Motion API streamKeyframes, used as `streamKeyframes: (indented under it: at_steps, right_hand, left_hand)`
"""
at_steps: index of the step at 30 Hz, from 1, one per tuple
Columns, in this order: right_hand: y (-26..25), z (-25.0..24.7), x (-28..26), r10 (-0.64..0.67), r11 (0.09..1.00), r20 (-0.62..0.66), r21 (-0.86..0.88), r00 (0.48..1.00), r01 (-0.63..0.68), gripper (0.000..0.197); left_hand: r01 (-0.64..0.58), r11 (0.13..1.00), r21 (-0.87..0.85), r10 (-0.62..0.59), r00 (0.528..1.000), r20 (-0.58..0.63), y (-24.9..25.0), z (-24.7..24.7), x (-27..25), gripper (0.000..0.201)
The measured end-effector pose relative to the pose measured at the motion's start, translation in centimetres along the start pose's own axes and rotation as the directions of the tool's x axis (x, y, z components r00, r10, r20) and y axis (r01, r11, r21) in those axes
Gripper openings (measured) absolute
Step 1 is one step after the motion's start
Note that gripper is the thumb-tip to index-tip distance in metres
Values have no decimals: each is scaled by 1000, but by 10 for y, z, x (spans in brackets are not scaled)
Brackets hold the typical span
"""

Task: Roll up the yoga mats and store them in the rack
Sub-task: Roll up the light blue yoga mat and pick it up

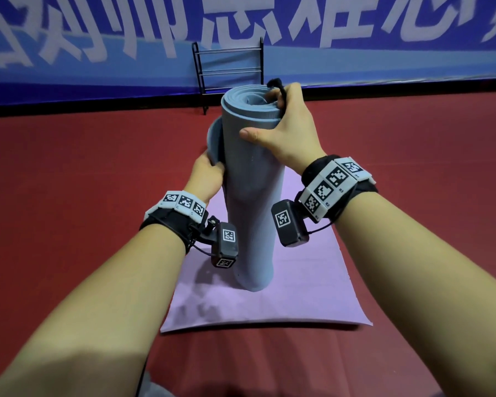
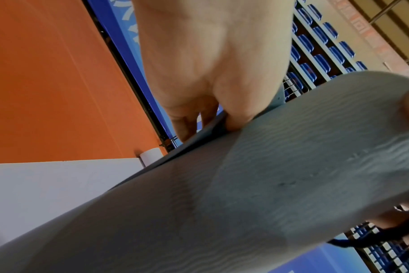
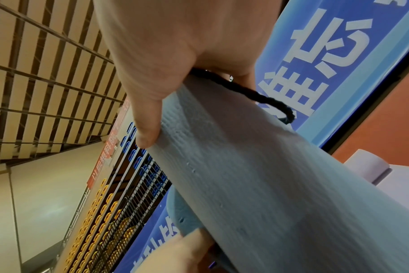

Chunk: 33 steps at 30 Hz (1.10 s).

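Note:
A rolled blue-grey yoga mat point(image 1: 249, 196) stands upright on a flat lilac mat point(image 1: 269, 299). My right hand point(image 1: 284, 127) grips the roll's top end, thumb across its front, fingers over the rim, with a black cord point(image 1: 279, 91) caught under them. My left hand point(image 1: 206, 173) pinches the roll's loose outer flap point(image 1: 214, 138) at its left side. The left wrist view shows the blue-grey mat point(image 2: 245, 184) with the left hand point(image 2: 222, 114) at the flap's seam. The right wrist view shows the right hand's thumb point(image 3: 147, 129) on the roll point(image 3: 257, 175) and the cord point(image 3: 257, 96).
A black metal rack point(image 1: 229, 70) with horizontal rails stands on the red floor point(image 1: 83, 181) behind the roll, against a blue banner point(image 1: 98, 38). The lilac mat's far end is curled into a small roll point(image 3: 367, 164). Red floor stretches on both sides.

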State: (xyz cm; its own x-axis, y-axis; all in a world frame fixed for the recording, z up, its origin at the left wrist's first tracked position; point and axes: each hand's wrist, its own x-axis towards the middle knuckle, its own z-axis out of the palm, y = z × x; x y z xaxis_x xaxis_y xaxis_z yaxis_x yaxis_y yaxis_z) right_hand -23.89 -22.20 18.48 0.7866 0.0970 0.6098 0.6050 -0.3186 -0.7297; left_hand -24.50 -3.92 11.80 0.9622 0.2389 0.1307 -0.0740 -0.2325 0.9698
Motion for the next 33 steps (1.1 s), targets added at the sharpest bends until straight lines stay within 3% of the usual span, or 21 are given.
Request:
streamKeyframes:
  at_steps: [2, 6, 13, 17, 23, 29, 33]
  right_hand:
    - [1, 0, 0, -14, 999, 10, -39, 1000, 14, 67]
    - [-2, 4, 0, -36, 988, 26, -152, 999, 39, 69]
    - [2, -11, 7, -42, 995, -10, -88, 999, 41, 64]
    - [-8, -14, 15, -102, 991, -37, -91, 994, 98, 65]
    - [6, -10, 7, -73, 992, 5, -108, 997, 73, 68]
    - [8, -23, 12, -66, 997, -39, -32, 997, 65, 67]
    - [24, -18, 3, -13, 999, -18, -31, 1000, 12, 67]
  left_hand:
    - [19, 1000, 22, -17, 996, -86, -3, -4, 8, 14]
    - [18, 985, 173, 15, 982, -187, 8, -9, 18, 27]
    - [-137, 861, 490, 179, 983, -40, 32, 2, 8, 18]
    - [-212, 808, 550, 258, 966, -6, 49, 0, 11, 13]
    - [-179, 788, 589, 211, 977, 14, 47, 4, 0, 12]
    - [-208, 744, 635, 300, 953, -38, 65, 5, 7, 11]
    - [-174, 690, 703, 191, 980, 56, 60, 9, -4, 19]
